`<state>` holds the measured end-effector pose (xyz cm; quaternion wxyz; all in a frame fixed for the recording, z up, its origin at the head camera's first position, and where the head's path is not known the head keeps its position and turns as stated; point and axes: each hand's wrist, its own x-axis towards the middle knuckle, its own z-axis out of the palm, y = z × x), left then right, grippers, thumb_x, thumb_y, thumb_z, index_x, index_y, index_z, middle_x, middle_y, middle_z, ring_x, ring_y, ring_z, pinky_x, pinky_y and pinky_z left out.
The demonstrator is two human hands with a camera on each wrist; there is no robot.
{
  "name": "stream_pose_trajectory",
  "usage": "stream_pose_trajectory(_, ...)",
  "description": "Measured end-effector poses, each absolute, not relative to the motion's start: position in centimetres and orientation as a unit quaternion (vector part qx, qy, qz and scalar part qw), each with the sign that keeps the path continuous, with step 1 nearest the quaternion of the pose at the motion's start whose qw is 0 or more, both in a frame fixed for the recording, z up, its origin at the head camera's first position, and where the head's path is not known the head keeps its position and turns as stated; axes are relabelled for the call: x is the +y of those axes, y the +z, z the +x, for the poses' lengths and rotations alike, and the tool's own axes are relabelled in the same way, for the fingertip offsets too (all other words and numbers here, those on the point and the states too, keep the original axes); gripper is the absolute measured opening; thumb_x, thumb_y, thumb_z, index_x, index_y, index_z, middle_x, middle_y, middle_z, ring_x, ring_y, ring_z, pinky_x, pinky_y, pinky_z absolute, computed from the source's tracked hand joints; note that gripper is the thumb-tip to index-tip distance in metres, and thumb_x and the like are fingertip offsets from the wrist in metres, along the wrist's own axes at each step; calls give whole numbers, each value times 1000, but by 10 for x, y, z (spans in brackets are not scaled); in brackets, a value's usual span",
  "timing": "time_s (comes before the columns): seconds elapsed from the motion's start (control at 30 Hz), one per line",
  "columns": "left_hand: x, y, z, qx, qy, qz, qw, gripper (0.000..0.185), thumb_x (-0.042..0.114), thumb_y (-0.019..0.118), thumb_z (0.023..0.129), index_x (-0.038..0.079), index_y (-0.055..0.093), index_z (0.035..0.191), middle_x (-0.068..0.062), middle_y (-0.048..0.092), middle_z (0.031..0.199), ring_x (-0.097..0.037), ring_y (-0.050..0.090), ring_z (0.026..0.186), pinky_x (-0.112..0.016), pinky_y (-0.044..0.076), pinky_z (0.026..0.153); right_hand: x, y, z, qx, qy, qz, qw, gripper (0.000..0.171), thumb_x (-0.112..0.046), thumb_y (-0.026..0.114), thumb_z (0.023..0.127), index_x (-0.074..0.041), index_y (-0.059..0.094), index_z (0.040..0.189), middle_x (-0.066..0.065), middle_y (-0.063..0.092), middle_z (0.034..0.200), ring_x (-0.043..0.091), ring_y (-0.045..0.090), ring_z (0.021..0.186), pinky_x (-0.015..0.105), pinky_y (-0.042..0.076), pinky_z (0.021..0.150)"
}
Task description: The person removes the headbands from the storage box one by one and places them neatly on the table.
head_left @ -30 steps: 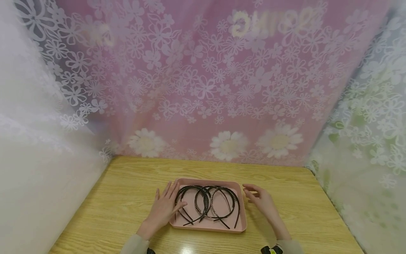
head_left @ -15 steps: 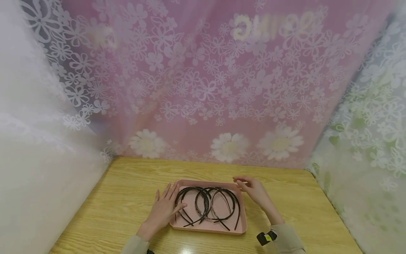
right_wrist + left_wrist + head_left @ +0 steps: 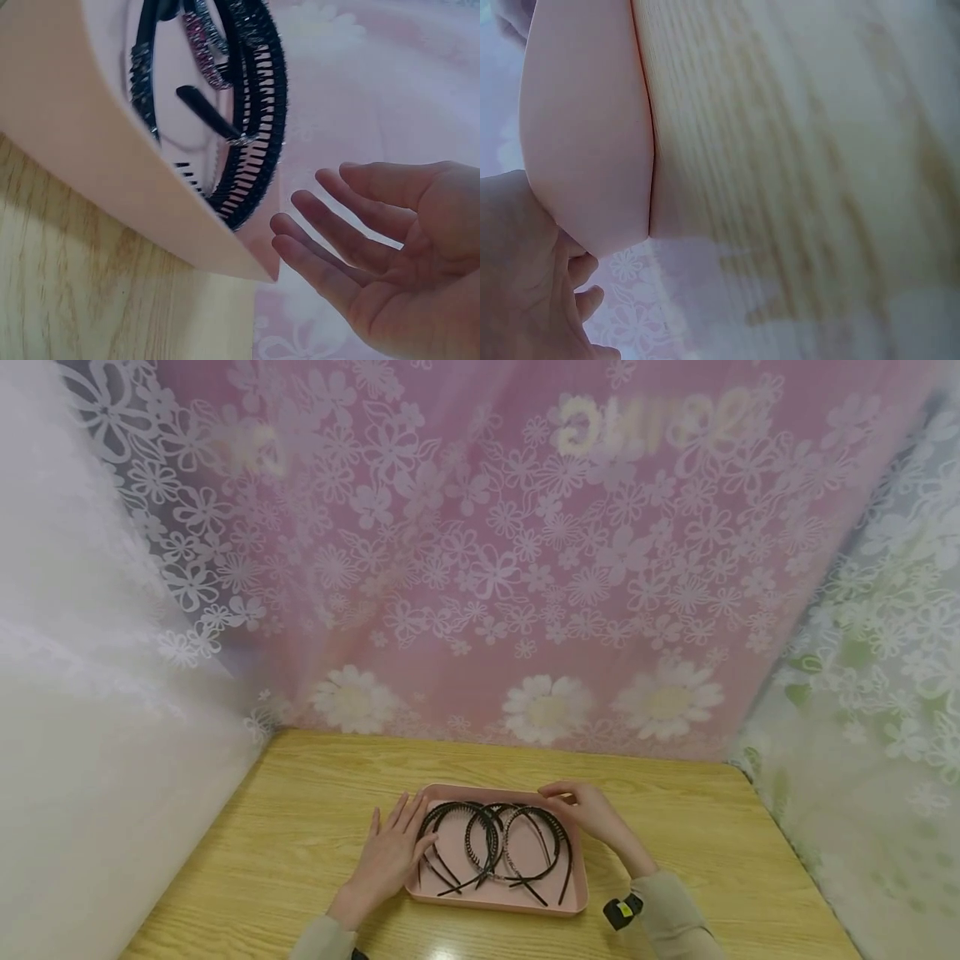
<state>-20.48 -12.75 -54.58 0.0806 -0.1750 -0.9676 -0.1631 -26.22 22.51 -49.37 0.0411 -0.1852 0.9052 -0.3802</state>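
Observation:
Several black toothed headbands [image 3: 480, 843] lie overlapping in a shallow pink tray [image 3: 495, 903], some with glittery decoration in the right wrist view. My left hand [image 3: 386, 856] rests with spread, straight fingers on the tray's left rim, its thumb reaching over the inside. In the left wrist view that hand [image 3: 525, 255] lies at the corner of the tray wall [image 3: 592, 120]. My right hand [image 3: 588, 814] is over the tray's far right corner, fingertips close to the rightmost headband. The right wrist view shows this hand [image 3: 390, 247] with loosely bent fingers and nothing between them.
The tray stands on a wood-grain table [image 3: 300, 810]. A pink floral curtain [image 3: 480, 610] hangs behind the table. Pale sheets stand at both sides, the left sheet [image 3: 112, 735] plain and the right sheet [image 3: 885, 735] flowered.
My right hand has moved left, from beside the tray's right side to over its far right corner. The left hand stays on the left rim, and the headbands lie as before.

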Motion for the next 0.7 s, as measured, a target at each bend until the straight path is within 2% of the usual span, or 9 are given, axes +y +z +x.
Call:
stream_pose_trajectory(0.2, -127, -545, -205, -969, -159, -169, 79, 64, 41, 49, 107, 6, 35, 158, -11, 31, 164, -34, 24, 153, -70, 18, 117, 221, -496, -266, 912, -367, -175, 49, 26, -16, 61, 103, -8, 72, 125, 17, 68, 126, 34, 68, 105, 44, 58, 81)
stream_pose_trajectory(0.43, -127, -546, -205, -970, -161, -167, 75, 63, 40, 48, 107, 6, 35, 158, -11, 31, 165, -33, 24, 153, -70, 17, 117, 217, -497, -268, 923, -334, -180, 57, 20, -12, 62, 101, -8, 75, 116, 15, 71, 119, 37, 68, 107, 49, 58, 85)
stream_pose_trajectory(0.7, -127, -547, -207, -971, -154, -167, 80, 62, 39, 48, 108, 6, 36, 158, -11, 31, 164, -34, 26, 152, -69, 18, 117, 215, -496, -269, 927, -298, -217, 68, 20, -10, 63, 100, -4, 75, 116, 16, 72, 116, 36, 69, 103, 48, 58, 85)
